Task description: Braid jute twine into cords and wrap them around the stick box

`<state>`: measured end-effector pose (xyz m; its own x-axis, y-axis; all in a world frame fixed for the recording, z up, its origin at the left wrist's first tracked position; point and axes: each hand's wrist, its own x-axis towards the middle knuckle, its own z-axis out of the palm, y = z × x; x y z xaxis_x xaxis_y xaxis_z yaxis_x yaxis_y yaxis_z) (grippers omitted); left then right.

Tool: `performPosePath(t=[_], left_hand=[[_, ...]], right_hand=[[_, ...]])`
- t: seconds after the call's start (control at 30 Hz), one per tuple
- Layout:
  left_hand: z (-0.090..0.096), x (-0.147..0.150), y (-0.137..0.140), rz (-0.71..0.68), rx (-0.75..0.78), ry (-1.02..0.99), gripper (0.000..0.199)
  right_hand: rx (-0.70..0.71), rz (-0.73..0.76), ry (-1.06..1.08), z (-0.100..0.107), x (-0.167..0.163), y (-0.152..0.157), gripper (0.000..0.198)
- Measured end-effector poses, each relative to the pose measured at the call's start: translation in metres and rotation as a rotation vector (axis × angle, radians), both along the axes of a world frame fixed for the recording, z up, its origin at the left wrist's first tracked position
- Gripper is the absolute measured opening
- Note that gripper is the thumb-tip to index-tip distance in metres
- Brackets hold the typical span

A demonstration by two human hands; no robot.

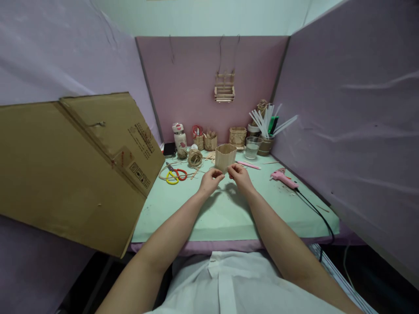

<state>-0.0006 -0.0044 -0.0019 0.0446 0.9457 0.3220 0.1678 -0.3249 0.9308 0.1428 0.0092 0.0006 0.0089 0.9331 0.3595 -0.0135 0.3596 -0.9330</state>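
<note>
A cup made of upright wooden sticks (225,157) stands on the green table cover, just beyond my two hands. My left hand (211,179) is at its lower left front, thumb and fingertips pinched together. On the lower right, my right hand (240,175) is also closed in a pinch, its fingers close to the cup's wall. What lies between the fingertips of either hand is too small to make out. A loose length of twine (192,176) runs across the table towards my left hand. Scissors with red and yellow handles (176,175) lie to the left, near a ball of twine (195,158).
A pink glue gun (284,178) with a black cord lies at the right. Along the back stand a bottle (180,138), stick-covered pots (237,137), a cup of liquid (252,149) and white glue sticks (263,121). A large cardboard sheet (81,174) leans in from the left.
</note>
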Motion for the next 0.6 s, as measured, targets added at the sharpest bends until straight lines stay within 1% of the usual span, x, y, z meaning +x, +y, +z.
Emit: performPosePath(t=[0.13,0.23,0.33,0.47,0.6], left_hand=[[-0.0018,0.0007,0.0004,-0.012,-0.038,-0.009,0.011],[-0.0023,0.0001,0.0013,0.003,-0.047,-0.043,0.015],[-0.0015,0.0001,0.0014,0.009,-0.041,-0.087,0.016],[0.0004,0.0004,-0.0003,0.014,-0.011,-0.106,0.017],[0.0019,0.0003,-0.0023,0.031,0.017,-0.068,0.016]], right_hand=[[0.014,0.011,0.000,0.0010,-0.0016,-0.0023,0.028],[0.014,0.032,0.020,0.0008,-0.0026,-0.0024,0.029],[-0.015,0.050,0.020,0.0007,-0.0037,-0.0026,0.031],[-0.045,0.071,-0.036,0.0026,-0.0056,-0.0055,0.030],[-0.003,0.063,-0.114,0.0041,-0.0071,-0.0092,0.025]])
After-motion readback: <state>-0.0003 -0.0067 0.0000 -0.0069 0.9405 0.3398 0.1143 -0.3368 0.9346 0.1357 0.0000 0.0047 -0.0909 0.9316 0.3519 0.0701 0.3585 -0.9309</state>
